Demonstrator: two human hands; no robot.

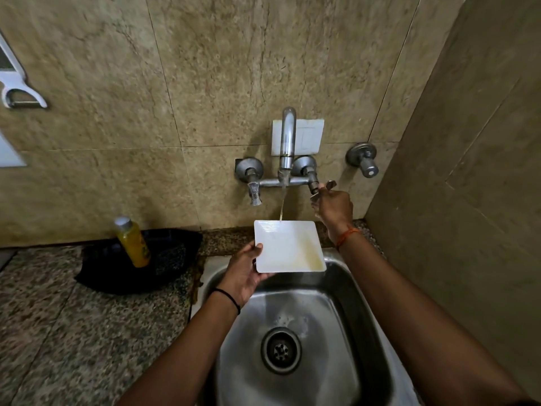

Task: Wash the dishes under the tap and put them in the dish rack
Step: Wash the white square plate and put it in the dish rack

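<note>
A square white plate (288,246) with a yellowish smear in its right corner hangs over the back of the steel sink (345,291). My left hand (244,272) grips the plate's left edge. A thin stream of water falls from the wall tap (287,142) onto the plate's far edge. My right hand (333,206) is wrapped around the tap's right handle (320,189), just right of the stream.
A black dish rack (164,259) sits on the granite counter (73,332) left of the sink, with a yellow soap bottle (133,243) standing in it. The tap's left handle (254,194) and a separate wall valve (364,161) stick out. A tiled side wall closes the right.
</note>
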